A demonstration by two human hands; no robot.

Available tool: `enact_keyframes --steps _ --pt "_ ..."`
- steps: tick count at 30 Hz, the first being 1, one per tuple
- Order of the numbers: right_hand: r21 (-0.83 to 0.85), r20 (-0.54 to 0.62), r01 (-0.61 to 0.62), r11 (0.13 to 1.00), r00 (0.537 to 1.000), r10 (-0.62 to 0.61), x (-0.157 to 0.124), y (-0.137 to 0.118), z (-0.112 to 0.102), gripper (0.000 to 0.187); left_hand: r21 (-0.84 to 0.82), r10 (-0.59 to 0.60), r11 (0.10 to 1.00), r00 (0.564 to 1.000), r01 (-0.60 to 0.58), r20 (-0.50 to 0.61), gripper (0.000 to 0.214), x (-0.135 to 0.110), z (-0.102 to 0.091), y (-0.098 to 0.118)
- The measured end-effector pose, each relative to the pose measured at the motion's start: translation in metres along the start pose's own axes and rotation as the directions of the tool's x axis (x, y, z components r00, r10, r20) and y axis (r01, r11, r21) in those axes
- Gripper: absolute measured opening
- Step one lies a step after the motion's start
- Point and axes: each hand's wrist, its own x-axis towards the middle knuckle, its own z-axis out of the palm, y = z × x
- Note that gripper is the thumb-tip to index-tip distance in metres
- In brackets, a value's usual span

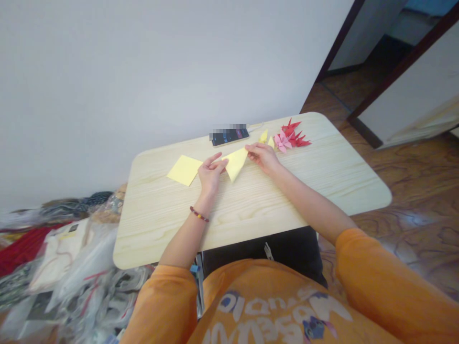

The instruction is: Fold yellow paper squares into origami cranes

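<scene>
A yellow sheet of paper (235, 164), folded into a triangle, is held just over the table between both hands, with one point toward me. My left hand (211, 173) pinches its left corner between thumb and fingers. At the upper right corner, the fingertips of my right hand (264, 156) are closed on the paper. To the left of my left hand lies a yellow square of paper (185, 170), flat on the table. Beyond my right hand are small yellow folded paper pieces (264, 136), partly hidden by it.
On the pale wooden table (344, 177), a phone (230, 136) lies near the wall edge. Pink (283, 141) and red folded paper flowers (300, 139) sit at the back right. Bagged clothes (82, 267) are piled left of the table; a doorway (358, 62) stands beyond its right end.
</scene>
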Motion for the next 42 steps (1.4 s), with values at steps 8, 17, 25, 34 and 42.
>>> enact_keyframes --steps 8,17,25,34,42 --pt "-0.021 -0.035 0.024 1.000 0.999 -0.025 -0.004 -0.002 0.004 0.030 -0.019 0.011 1.000 1.000 -0.011 -0.005 0.055 0.000 0.001 -0.001" --pt "-0.304 0.126 0.063 0.951 0.992 -0.026 -0.013 0.012 0.014 0.051 -0.069 0.047 0.996 0.989 -0.057 -0.144 0.056 0.001 0.004 -0.006" --pt "-0.554 0.109 0.274 0.786 0.960 -0.258 -0.016 0.017 0.015 0.057 -0.128 0.026 0.990 0.978 -0.053 -0.207 0.050 0.003 0.005 -0.007" --pt "-0.530 0.247 0.284 0.799 0.953 -0.175 -0.021 0.025 0.026 0.054 -0.198 0.046 0.974 0.952 -0.110 -0.302 0.048 0.001 0.015 -0.007" --pt "-0.550 0.223 0.268 0.791 0.960 -0.170 -0.021 0.026 0.028 0.052 -0.179 0.058 0.976 0.938 -0.126 -0.341 0.050 0.002 0.019 -0.008"
